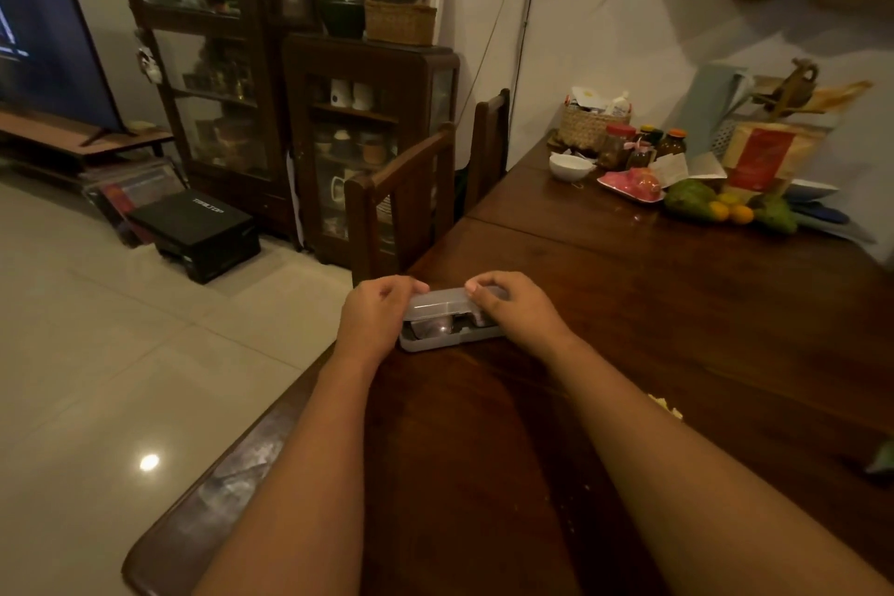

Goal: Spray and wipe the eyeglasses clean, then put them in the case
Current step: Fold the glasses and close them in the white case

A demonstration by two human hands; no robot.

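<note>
Floor [121, 329]: pale glossy tiles fill the left side, with one bright spot of reflected light.
Table [677, 305]: dark polished wood, running from the near edge to the far wall on the right.
Tall cabinet [203, 63]: dark wood with glass doors, against the far wall.
Low cabinet [367, 136]: the same dark wood, just right of the tall one, with cups on its shelves.
Chair [401, 203]: dark wood, pushed up to the table's left edge, just beyond the hands.
Black box [198, 227]: lies on the floor in front of the tall cabinet.
Fruit [725, 206]: green and yellow pieces piled at the table's far end, well apart from the hands.
White bowl [570, 166]: stands near the fruit, to its left.
Left hand [375, 310]: fingers curled round the left end of the case, gripping it.
Right hand [515, 305]: fingers curled round the case's right end, with the thumb on top of the lid.
Case [450, 339]: a grey, oblong hard shell lying on the table near its left edge, between the two hands.
Lid [445, 302]: cloudy and see-through, tilted low over the base, leaving a gap on the near side.
Glasses [433, 328]: lie inside the case, their dark, shiny lenses showing through the gap.
</note>
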